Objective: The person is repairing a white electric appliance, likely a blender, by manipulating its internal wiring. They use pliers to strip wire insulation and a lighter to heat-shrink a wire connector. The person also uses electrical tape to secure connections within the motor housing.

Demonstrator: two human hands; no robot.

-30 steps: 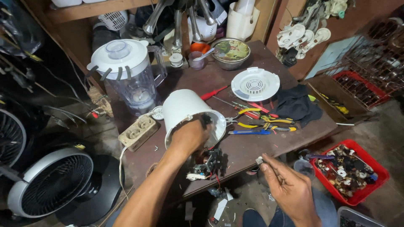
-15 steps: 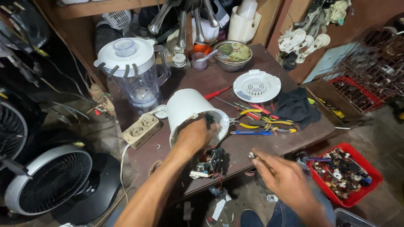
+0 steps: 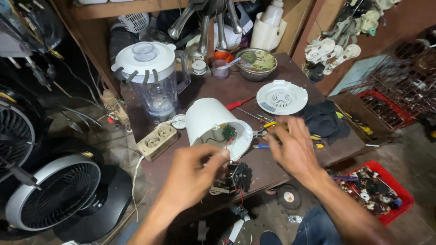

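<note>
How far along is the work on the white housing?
Done: the white housing lies open on its side, its round cover set apart. In hand: the left hand is at its rim, beside the wired black part; the right hand is empty. Left: nothing refitted.

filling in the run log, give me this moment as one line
left hand: at open end of white housing, by black motor part | right hand: blurred, above pliers, hold unclear | surface: wooden table
</note>
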